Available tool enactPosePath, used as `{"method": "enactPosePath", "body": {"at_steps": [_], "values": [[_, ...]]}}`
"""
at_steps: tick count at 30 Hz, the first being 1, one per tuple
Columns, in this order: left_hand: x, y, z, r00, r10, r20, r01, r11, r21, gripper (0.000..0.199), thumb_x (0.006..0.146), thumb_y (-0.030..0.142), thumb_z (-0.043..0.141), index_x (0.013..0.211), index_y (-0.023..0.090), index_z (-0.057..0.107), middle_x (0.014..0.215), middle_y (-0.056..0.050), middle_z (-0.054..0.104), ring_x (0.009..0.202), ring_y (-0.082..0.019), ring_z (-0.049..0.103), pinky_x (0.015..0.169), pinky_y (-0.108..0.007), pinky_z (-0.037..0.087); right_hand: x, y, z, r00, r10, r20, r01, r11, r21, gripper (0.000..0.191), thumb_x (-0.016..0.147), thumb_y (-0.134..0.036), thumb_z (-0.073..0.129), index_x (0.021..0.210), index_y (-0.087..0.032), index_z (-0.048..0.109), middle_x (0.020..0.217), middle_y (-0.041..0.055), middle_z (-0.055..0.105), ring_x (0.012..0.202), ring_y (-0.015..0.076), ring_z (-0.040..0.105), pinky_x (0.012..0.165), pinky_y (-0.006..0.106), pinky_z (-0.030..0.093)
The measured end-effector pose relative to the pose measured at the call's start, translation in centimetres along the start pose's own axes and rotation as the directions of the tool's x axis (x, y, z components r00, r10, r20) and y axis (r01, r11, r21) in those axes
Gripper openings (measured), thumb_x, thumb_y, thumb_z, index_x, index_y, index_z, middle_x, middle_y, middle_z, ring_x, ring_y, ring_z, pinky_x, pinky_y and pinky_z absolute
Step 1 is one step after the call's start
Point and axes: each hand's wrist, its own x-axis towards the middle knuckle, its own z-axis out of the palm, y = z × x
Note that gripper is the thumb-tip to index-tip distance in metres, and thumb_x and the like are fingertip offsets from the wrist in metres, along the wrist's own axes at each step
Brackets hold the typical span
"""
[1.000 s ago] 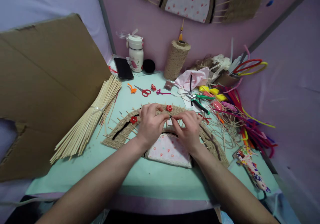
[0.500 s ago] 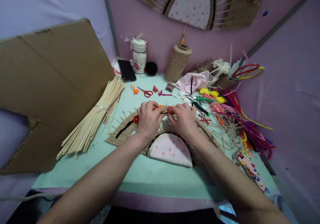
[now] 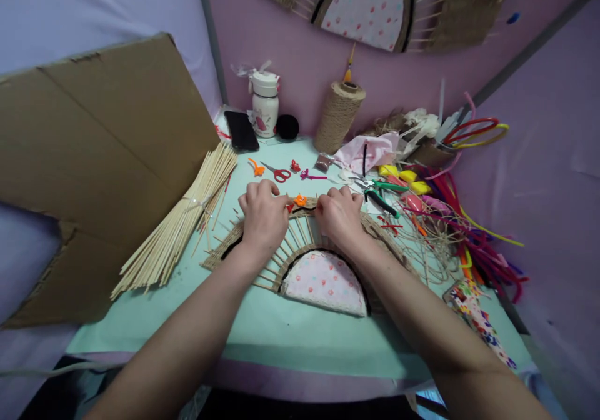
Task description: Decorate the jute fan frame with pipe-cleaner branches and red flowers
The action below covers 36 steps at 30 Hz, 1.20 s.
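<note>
A half-round fan of woven twine and thin sticks (image 3: 300, 231) lies on the table, with a spotted white half-circle (image 3: 325, 282) at its centre. My left hand (image 3: 265, 217) is closed over the upper left of its woven rim, beside an orange flower (image 3: 300, 200) and a partly covered red one (image 3: 289, 208). Farther right on the same rim, my right hand (image 3: 340, 217) has its fingers curled down and closed, at the end of a black fuzzy strip (image 3: 305, 209). What lies under the fingertips of each hand is hidden.
Left of the fan are a bundle of sticks (image 3: 180, 220) and a cardboard sheet (image 3: 107, 157). Beyond it lie red scissors (image 3: 281, 174), green-handled pliers (image 3: 382, 198) and a twine spool (image 3: 340, 117). Pipe cleaners (image 3: 487, 245) and loose twine (image 3: 435, 239) tangle at right.
My left hand has moved left along the rim, uncovering the orange flower and the sticks below. My right hand has curled further over the rim, hiding a red flower. The view has shifted slightly.
</note>
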Motion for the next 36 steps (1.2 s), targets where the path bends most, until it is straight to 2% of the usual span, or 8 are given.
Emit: {"method": "enactPosePath", "body": {"at_steps": [4, 7, 13, 20, 27, 36], "values": [[-0.6, 0.5, 0.7, 0.988, 0.075, 0.137, -0.087, 0.993, 0.080, 0.026, 0.090, 0.024, 0.052, 0.086, 0.024, 0.078, 0.102, -0.012, 0.055, 0.101, -0.030, 0.042, 0.081, -0.044, 0.035, 0.4, -0.1, 0.4, 1.000, -0.016, -0.010, 0.016, 1.000, 0.007, 0.022, 0.087, -0.018, 0.050, 0.086, -0.018, 0.071, 0.091, 0.0131, 0.065, 0.096, 0.0281, 0.045, 0.072, 0.040, 0.021], [-1.0, 0.9, 1.0, 0.979, 0.102, 0.178, -0.126, 0.984, 0.124, 0.027, 0.092, 0.023, 0.049, 0.092, 0.023, 0.077, 0.101, -0.013, 0.054, 0.100, -0.031, 0.042, 0.079, -0.045, 0.034, 0.4, -0.1, 0.7, 0.999, -0.023, -0.034, 0.024, 1.000, 0.002, 0.022, 0.087, -0.018, 0.050, 0.087, -0.018, 0.072, 0.090, 0.0146, 0.064, 0.095, 0.0290, 0.045, 0.072, 0.040, 0.021], [-1.2, 1.2, 1.2, 0.980, 0.091, 0.180, -0.125, 0.974, 0.190, 0.028, 0.092, 0.020, 0.047, 0.102, 0.024, 0.073, 0.100, -0.013, 0.053, 0.098, -0.030, 0.042, 0.079, -0.044, 0.035, 0.3, -0.4, 1.3, 0.997, -0.033, -0.074, 0.032, 0.999, -0.016, 0.026, 0.089, -0.015, 0.045, 0.089, -0.016, 0.071, 0.091, 0.0157, 0.063, 0.095, 0.0291, 0.043, 0.074, 0.042, 0.022], [-1.3, 1.4, 1.4, 0.974, 0.088, 0.209, -0.137, 0.963, 0.231, 0.026, 0.090, 0.017, 0.048, 0.099, 0.020, 0.072, 0.102, -0.015, 0.053, 0.100, -0.032, 0.044, 0.080, -0.046, 0.037, 0.1, -0.1, 1.8, 0.995, -0.041, -0.088, 0.041, 0.999, 0.002, 0.025, 0.092, -0.017, 0.045, 0.087, -0.018, 0.070, 0.088, 0.0126, 0.062, 0.093, 0.0271, 0.043, 0.073, 0.041, 0.020], [-1.9, 2.1, 1.1, 0.970, 0.061, 0.236, -0.126, 0.953, 0.274, 0.031, 0.090, 0.017, 0.047, 0.113, 0.018, 0.068, 0.105, -0.016, 0.056, 0.100, -0.031, 0.047, 0.080, -0.045, 0.038, 0.0, 0.0, 1.2, 0.997, -0.035, -0.062, 0.039, 0.997, 0.065, 0.028, 0.097, -0.027, 0.045, 0.086, -0.020, 0.070, 0.090, 0.0104, 0.064, 0.094, 0.0258, 0.043, 0.074, 0.040, 0.019], [-2.6, 3.1, 0.9, 0.958, 0.051, 0.281, -0.155, 0.919, 0.363, 0.040, 0.093, 0.022, 0.042, 0.126, 0.011, 0.061, 0.098, -0.019, 0.065, 0.095, -0.032, 0.055, 0.077, -0.043, 0.039, 0.2, -0.3, 1.1, 0.999, -0.006, -0.049, 0.011, 0.994, 0.108, 0.028, 0.096, -0.025, 0.044, 0.087, -0.019, 0.070, 0.092, 0.0110, 0.066, 0.095, 0.0258, 0.044, 0.074, 0.040, 0.020]]}}
